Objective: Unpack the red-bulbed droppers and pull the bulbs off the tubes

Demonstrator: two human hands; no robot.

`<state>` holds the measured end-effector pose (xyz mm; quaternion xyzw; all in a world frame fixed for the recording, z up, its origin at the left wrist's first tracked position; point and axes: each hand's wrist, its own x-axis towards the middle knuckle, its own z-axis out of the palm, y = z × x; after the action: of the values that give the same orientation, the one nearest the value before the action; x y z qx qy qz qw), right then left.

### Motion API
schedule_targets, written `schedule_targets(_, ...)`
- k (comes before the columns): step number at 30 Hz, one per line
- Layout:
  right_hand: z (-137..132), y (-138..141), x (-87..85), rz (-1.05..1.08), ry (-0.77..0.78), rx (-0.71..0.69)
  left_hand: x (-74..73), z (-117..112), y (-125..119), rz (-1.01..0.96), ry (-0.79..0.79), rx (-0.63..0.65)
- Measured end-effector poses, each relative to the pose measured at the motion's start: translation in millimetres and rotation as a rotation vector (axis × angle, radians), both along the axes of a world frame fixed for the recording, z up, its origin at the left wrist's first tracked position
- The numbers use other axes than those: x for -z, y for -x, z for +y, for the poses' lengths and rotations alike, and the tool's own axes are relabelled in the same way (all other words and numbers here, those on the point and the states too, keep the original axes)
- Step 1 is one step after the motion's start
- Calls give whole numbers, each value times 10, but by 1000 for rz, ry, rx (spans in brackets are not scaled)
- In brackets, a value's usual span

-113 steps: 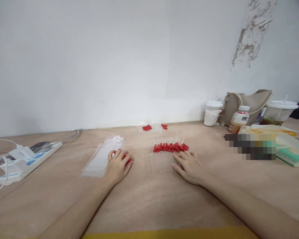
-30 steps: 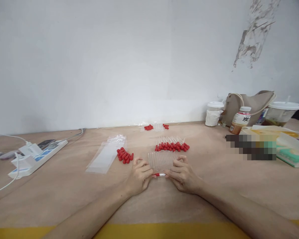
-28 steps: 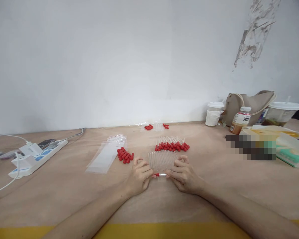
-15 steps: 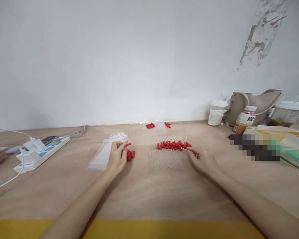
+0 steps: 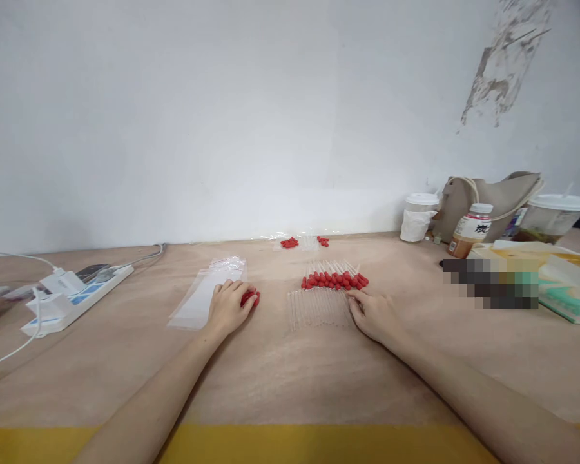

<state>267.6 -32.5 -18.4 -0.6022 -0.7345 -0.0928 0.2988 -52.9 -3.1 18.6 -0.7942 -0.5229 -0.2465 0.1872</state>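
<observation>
Clear plastic bags lie beside the left hand, which cups red bulbs on the worktop; whether its grip is closed on one, I cannot tell. A light touch probably suits such bulbs. Clear tubes lie in a row, red-capped tubes behind; the right hand is at the row's right end, its grip unclear. Disturbing only the outermost tube should spare the rest.

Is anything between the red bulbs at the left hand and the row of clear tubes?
Nothing visible: only tabletop lies between the red bulbs, partly covered by the left hand, and the clear tubes. The right hand is at the tubes' right end.
</observation>
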Motion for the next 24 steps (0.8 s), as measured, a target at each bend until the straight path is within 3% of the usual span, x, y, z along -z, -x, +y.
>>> schedule_targets(8,-14,38,-8,-26,36,-48,-18,-47,-6,-29,-8,-14)
schedule_targets(16,6,15,-5,7,54,-56,-52,-126,-91,-139,-116,14)
schedule_targets(20,12,-7,-24,48,59,-31,-103,-151,-319,-99,-8,134)
schedule_targets(24,14,-28,-41,91,77,2,-137,23,-709,-44,179,235)
